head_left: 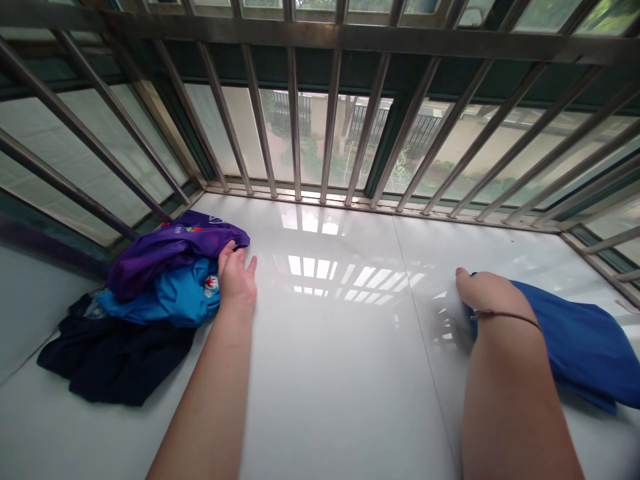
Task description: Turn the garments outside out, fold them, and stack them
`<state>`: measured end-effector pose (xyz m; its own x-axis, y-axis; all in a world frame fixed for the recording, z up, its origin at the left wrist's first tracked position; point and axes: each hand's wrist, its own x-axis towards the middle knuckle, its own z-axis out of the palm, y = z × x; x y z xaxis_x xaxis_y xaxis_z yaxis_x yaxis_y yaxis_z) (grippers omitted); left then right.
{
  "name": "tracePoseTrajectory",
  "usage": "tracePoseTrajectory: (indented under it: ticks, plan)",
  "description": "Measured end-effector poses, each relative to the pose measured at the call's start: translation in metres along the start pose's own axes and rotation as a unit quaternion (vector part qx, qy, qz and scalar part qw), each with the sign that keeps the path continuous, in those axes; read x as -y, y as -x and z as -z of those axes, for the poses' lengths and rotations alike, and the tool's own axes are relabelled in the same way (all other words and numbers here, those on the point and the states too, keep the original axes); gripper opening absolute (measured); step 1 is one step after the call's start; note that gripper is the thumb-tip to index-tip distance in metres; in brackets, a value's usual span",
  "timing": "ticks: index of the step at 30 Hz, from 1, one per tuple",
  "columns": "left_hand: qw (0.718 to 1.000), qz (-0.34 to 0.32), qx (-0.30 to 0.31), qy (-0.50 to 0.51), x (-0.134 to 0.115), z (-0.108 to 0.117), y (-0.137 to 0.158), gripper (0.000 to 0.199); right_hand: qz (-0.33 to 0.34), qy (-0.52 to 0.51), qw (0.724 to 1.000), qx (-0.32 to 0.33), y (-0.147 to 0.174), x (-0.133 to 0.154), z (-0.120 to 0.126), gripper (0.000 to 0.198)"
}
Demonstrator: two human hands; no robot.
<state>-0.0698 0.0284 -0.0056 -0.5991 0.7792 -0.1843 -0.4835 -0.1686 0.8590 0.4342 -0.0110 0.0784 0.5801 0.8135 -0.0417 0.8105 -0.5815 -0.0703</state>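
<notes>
Right-hand grip (487,293) clamps the blue cloth (585,347) flat on the white surface (340,347), left hand (236,275) loose against the clothes pile (165,280); seems I'm mid-sorting, next needs a proper grab.

**Legible text, labels and signs: none**

No word, number or brand name can be read anywhere in view.
- Light blue garment (170,297): a small round red, white and blue emblem by the fingers; its lettering, if any, is too small to make out.
- Purple garment (175,250): a small multicoloured print and a pale mark near the top edge; neither is legible.
</notes>
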Motion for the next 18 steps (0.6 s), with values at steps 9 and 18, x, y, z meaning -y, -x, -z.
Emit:
tracePoseTrajectory:
  ticks: [9, 18]
  plan:
    - [0.987, 0.077, 0.136, 0.032, -0.006, -0.01, 0.02, 0.023, 0.19, -0.469, 0.852, 0.138, 0.087, 0.038, 0.061, 0.042]
    - [0.894, 0.177, 0.41, -0.04, -0.011, -0.008, 0.042, 0.053, 0.305, -0.725, 0.589, 0.187, 0.131, 0.067, 0.087, 0.037]
